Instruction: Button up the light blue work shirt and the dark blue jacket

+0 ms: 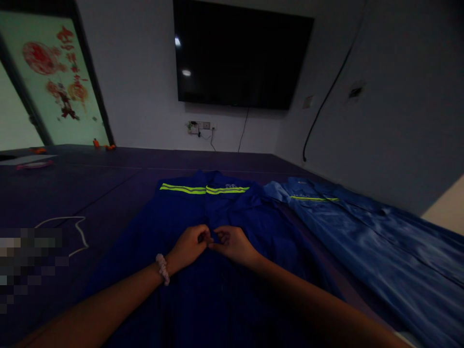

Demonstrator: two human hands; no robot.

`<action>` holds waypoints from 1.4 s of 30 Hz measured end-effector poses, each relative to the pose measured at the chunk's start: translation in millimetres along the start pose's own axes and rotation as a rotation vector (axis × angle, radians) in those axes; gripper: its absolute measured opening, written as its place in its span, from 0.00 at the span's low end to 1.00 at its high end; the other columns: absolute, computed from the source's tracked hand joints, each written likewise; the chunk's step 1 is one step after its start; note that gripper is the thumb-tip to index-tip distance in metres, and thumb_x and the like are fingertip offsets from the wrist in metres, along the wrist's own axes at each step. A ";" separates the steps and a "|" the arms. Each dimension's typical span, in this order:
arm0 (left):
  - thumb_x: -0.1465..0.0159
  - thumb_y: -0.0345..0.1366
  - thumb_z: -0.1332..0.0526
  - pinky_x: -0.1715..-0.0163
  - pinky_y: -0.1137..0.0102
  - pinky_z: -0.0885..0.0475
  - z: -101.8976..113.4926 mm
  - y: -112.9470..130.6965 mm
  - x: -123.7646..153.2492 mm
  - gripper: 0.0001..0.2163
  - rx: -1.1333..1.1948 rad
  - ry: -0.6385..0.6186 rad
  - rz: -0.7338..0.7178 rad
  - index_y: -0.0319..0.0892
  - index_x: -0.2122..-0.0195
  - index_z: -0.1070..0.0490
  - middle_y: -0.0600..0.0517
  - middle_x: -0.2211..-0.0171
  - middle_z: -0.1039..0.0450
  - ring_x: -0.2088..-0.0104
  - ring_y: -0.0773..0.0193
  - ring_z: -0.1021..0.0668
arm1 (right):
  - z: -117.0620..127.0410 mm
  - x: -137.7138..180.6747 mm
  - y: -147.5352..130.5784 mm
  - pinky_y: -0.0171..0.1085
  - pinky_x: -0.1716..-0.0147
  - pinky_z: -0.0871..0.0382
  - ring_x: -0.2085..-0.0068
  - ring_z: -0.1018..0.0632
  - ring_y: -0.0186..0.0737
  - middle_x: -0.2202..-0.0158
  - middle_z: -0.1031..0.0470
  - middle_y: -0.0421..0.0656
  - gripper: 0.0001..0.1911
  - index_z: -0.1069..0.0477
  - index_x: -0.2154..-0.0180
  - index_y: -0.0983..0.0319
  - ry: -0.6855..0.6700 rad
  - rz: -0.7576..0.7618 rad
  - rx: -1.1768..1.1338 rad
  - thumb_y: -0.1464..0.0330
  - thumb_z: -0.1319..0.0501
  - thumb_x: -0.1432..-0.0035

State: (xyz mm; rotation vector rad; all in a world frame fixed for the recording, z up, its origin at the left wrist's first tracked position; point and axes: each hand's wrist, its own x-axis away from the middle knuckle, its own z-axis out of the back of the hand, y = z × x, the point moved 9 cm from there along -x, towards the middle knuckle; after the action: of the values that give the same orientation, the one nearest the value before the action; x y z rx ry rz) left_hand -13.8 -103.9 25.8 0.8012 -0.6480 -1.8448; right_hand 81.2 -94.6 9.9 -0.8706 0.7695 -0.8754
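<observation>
With my left hand (192, 245) and right hand (235, 244), I'm pinching the dark jacket (174, 217); holding too loosely, I'm risking cloth slipping.

Dim light is covering grey walls (130, 72), a black television (242, 53) is hanging (two glints (186, 73) are showing), a pale green panel (45, 116) is standing left

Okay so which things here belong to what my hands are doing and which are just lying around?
In use:
- left hand and right hand, close together over the garment's front
- dark blue garment with yellow-green stripes

Seemingly just lying about:
- lighter blue garment, to the right
- white cord, left
- small orange objects, far left
</observation>
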 end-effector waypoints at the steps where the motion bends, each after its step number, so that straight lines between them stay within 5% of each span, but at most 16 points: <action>1: 0.48 0.31 0.45 0.74 0.76 0.38 0.2 0.5 0.1 0.03 0.007 0.004 -0.002 0.39 0.75 0.34 0.55 0.77 0.31 0.74 0.69 0.30 | -0.7 -0.2 0.8 0.28 0.79 0.42 0.77 0.33 0.28 0.78 0.31 0.37 0.11 0.28 0.69 0.65 -0.016 -0.005 0.002 0.67 0.37 0.57; 6: 0.46 0.37 0.44 0.76 0.77 0.40 0.8 1.6 0.2 0.07 0.034 0.007 -0.003 0.39 0.77 0.34 0.56 0.80 0.35 0.77 0.71 0.33 | 3.7 -2.6 7.8 0.30 0.74 0.38 0.75 0.30 0.32 0.77 0.28 0.38 0.06 0.27 0.74 0.65 -0.012 -0.054 -0.132 0.68 0.38 0.56; 18: 0.47 0.39 0.42 0.76 0.77 0.40 -1.5 -3.4 -1.1 0.09 0.091 -0.019 0.003 0.39 0.77 0.35 0.57 0.79 0.35 0.77 0.72 0.34 | 13.7 -0.7 31.2 0.30 0.78 0.39 0.81 0.32 0.28 0.81 0.32 0.35 0.15 0.33 0.74 0.65 0.025 -0.373 -0.663 0.62 0.33 0.62; 33: 0.45 0.38 0.43 0.78 0.77 0.43 -2.2 3.5 2.2 0.08 0.004 -0.059 -0.006 0.38 0.76 0.34 0.57 0.81 0.36 0.79 0.72 0.35 | 9.7 0.9 17.3 0.34 0.70 0.34 0.75 0.27 0.33 0.76 0.26 0.39 0.11 0.29 0.70 0.65 -0.107 -0.403 -0.804 0.66 0.35 0.57; 42: 0.46 0.40 0.42 0.78 0.76 0.43 -0.5 5.8 2.0 0.10 -0.019 -0.053 -0.022 0.39 0.76 0.34 0.57 0.81 0.37 0.79 0.72 0.35 | 15.1 10.6 16.8 0.31 0.75 0.34 0.78 0.27 0.32 0.78 0.25 0.40 0.12 0.28 0.73 0.66 -0.092 -0.478 -0.564 0.65 0.33 0.59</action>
State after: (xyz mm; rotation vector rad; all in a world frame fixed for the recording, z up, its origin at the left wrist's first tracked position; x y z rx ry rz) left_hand -10.7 -108.0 29.1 0.7516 -0.6569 -1.8946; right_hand 103.9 -93.1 -0.5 -1.6298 0.7504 -1.0421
